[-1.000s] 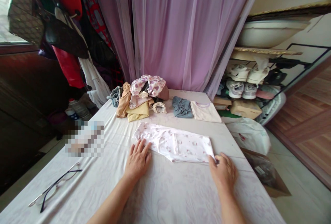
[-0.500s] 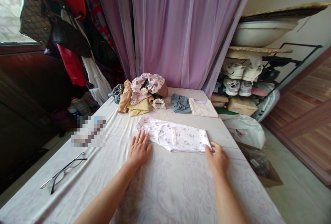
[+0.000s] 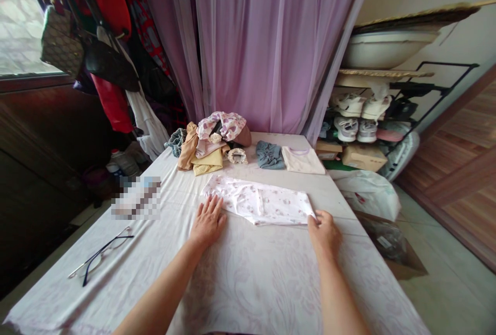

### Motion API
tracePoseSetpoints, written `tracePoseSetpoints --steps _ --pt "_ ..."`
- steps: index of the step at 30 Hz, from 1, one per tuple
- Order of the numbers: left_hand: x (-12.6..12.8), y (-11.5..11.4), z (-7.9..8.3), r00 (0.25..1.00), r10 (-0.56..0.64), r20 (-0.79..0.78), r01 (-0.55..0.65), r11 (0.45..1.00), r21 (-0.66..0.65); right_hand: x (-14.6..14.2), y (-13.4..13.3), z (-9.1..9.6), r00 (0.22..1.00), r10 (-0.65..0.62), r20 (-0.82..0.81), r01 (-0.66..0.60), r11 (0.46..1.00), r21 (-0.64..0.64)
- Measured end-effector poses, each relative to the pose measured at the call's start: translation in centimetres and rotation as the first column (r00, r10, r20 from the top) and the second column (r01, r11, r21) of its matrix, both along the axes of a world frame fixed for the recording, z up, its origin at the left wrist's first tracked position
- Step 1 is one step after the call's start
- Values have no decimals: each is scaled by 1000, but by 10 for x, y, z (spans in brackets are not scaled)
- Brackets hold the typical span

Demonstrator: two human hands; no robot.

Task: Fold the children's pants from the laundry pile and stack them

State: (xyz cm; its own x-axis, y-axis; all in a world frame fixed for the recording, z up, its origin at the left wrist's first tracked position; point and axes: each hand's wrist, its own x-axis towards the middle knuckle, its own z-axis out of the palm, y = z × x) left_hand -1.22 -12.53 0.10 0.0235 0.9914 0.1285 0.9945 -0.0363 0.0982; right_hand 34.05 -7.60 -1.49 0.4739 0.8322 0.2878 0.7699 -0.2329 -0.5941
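A pair of white printed pants (image 3: pixel 267 202) lies flattened crosswise on the table, folded lengthwise. My left hand (image 3: pixel 209 220) rests flat with fingers out, its fingertips at the left, lower edge of the pants. At the other end, my right hand (image 3: pixel 325 232) pinches the lower right corner of the cloth between thumb and fingers. Beyond the pants sit a grey-blue folded garment (image 3: pixel 270 155) and a cream folded shirt (image 3: pixel 303 160) with a lilac collar, side by side. Left of these is a heap of clothes (image 3: pixel 211 141) in tan, yellow and purple-patterned cloth.
Eyeglasses (image 3: pixel 101 255) lie at the table's left side, near a blurred-out object (image 3: pixel 136 198). A purple curtain (image 3: pixel 256 51) hangs behind the table (image 3: pixel 263 278). Bags (image 3: pixel 64 41) hang at left; a shoe rack (image 3: pixel 442 92) and a plastic bag (image 3: pixel 364 193) stand right.
The view has shifted slightly. Both hands and the pants stay in nearly the same place.
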Motion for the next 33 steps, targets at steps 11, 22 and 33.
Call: tracePoseSetpoints --steps 11,22,33 --pt "-2 -3 7 999 29 -29 -30 998 -54 -4 -2 4 997 42 61 -42 999 -12" --pt "-1 -5 6 1000 18 -16 -18 1000 -10 -2 -2 0 996 48 76 -50 999 14" --pt "1 -6 6 999 28 28 -27 999 -20 4 -2 -5 993 70 93 -68 997 -21"
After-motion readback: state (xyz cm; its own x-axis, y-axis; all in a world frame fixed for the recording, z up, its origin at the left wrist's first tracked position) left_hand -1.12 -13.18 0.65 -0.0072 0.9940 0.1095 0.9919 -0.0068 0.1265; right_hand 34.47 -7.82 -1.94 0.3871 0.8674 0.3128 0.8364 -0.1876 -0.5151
